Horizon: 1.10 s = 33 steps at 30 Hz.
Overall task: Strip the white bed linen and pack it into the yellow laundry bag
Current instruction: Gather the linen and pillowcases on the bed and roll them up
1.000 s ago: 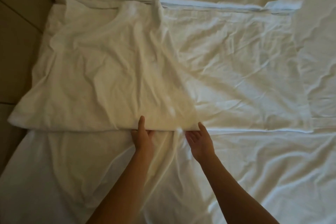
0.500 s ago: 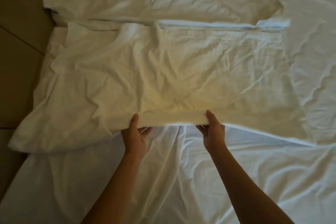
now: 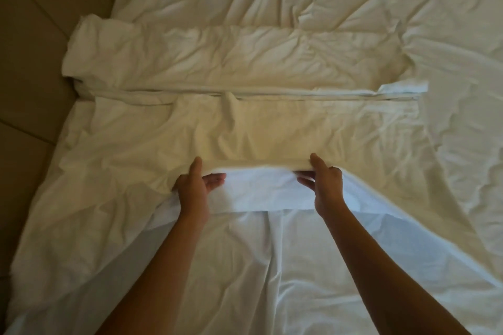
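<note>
While both thumbs lie on top and the fingers (image 3: 215,179) curl beneath, the left hand (image 3: 192,190) and right hand (image 3: 326,185) pinch the near edge of the folded white sheet (image 3: 245,128) (no yellow bag visible). Best lift evenly, carrying that edge straight away toward the far fold.

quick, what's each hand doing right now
Left hand: grips the folded sheet's near edge.
Right hand: grips the same edge, thumb on top.
</note>
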{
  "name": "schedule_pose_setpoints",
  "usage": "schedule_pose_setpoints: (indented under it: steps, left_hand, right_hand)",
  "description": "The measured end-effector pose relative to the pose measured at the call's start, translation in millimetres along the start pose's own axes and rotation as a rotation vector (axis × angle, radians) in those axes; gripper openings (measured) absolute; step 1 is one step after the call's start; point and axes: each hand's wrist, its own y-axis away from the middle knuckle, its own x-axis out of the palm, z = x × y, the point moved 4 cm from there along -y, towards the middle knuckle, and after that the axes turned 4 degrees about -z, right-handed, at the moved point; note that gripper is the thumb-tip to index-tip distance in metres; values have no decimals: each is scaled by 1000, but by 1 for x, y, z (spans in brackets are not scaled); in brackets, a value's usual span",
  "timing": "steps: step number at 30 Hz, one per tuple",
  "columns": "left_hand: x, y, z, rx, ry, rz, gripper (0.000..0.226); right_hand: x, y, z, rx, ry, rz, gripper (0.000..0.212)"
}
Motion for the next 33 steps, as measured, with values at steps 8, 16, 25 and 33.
schedule_pose_setpoints:
  steps: [8, 16, 25, 33]
  left_hand:
    - [86, -98, -43, 123, -133, 112, 33]
    - [136, -185, -40, 145, -258, 151, 36]
    - [141, -233, -4, 232, -468, 199, 35]
    - [151, -218, 1, 349, -629, 254, 26]
  right_hand:
    - [74, -105, 52, -114, 130, -6, 22]
    - [120, -201, 47, -118, 147, 8, 30]
    - [128, -250, 8, -391, 620, 45, 31]
    - [147, -248, -1, -450, 1043, 238, 75]
